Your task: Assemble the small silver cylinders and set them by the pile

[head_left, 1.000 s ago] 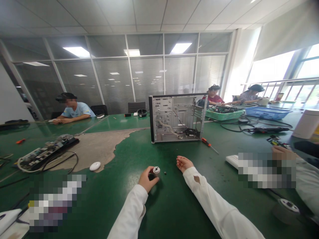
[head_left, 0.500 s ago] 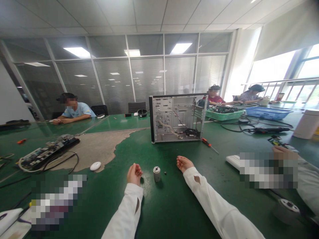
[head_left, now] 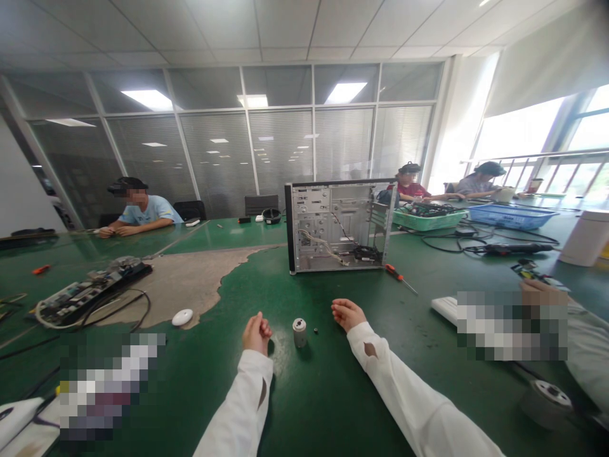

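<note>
On the green table (head_left: 304, 406), the open computer case (head_left: 340, 225) stands unmoved. The right hand (head_left: 349, 315) has shifted slightly inward, fingers half-curled, grasping nothing I can see. The left hand (head_left: 257, 333), fingers loosely bent, has released the metal cylinder (head_left: 299, 333), now upright between the hands beside a small dark part (head_left: 315, 331).

The small dark part (head_left: 315, 331) beside the metal cylinder (head_left: 299, 334) is too tiny to ID. Pixelation hides much of the white box (head_left: 443, 307) at right and the long item (head_left: 111, 387) at lower left. Both white sleeves (head_left: 242, 393) run off the bottom edge, a co-worker's grey sleeve (head_left: 587, 352) off the right.
</note>
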